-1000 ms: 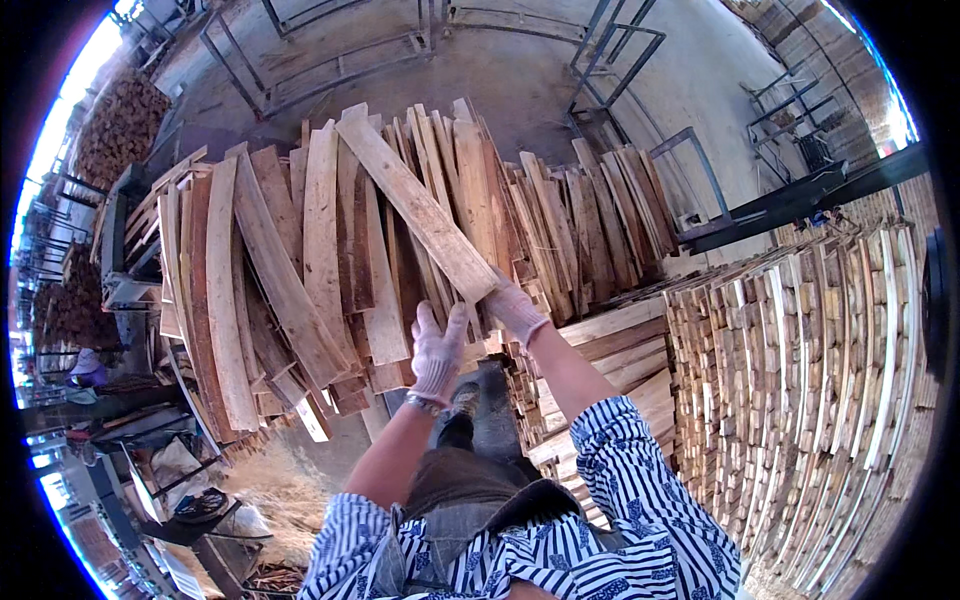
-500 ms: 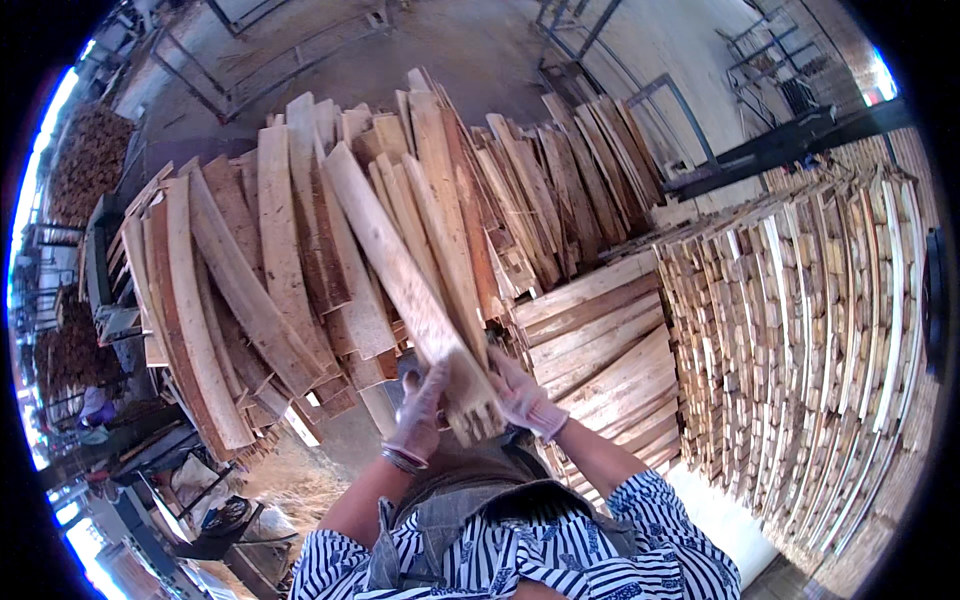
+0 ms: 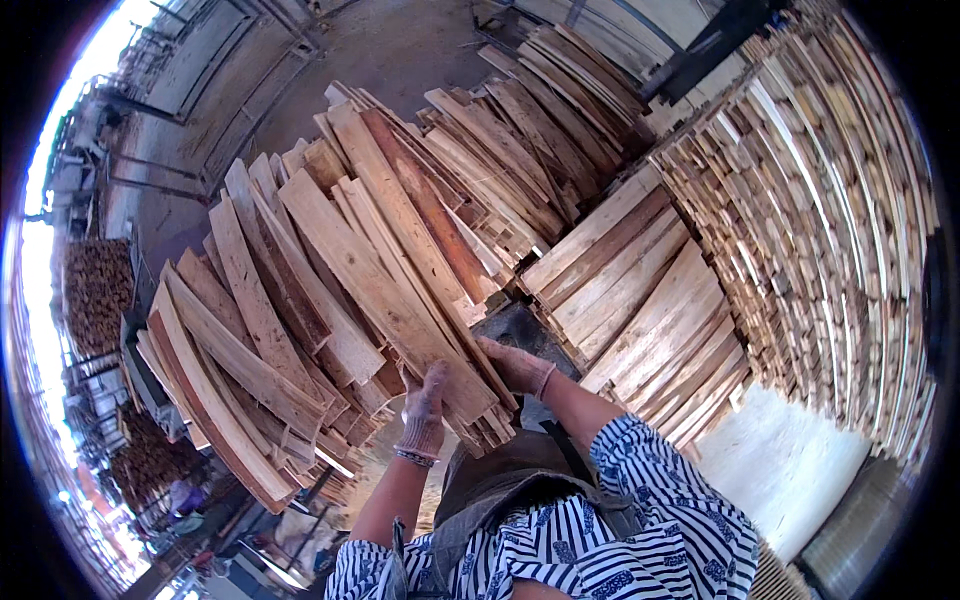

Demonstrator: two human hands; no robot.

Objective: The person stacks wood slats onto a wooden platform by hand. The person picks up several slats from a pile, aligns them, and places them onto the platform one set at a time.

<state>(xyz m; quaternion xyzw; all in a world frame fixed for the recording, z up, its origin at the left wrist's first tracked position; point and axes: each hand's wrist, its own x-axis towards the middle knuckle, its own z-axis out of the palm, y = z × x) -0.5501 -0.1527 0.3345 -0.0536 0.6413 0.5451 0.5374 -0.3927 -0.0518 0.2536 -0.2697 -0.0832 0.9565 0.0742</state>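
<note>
A bundle of long, rough wooden boards (image 3: 385, 300) leads away from my body, its near ends close to my apron. My gloved left hand (image 3: 426, 412) is closed on the bundle's left edge, thumb up beside the top board. On the opposite side my gloved right hand (image 3: 514, 368) presses against the boards' right edge; its fingertips are partly hidden behind the wood. The bundle's far part rests among a wide pile of similar loose boards (image 3: 240, 255), some bark-edged and curved.
To the right lies a low stack of flat boards (image 3: 640, 270). A tall stack of layered wood (image 3: 800, 220) rises beyond it. More boards (image 3: 560, 130) lean at the far side. A dark beam (image 3: 705, 55) crosses the upper right, and metal frames (image 3: 235, 90) stand at the upper left.
The view has turned, with the piles shifting in it. The top board, slanted and blurred before, now lies along the others in the bundle. Both hands remain at its near end.
</note>
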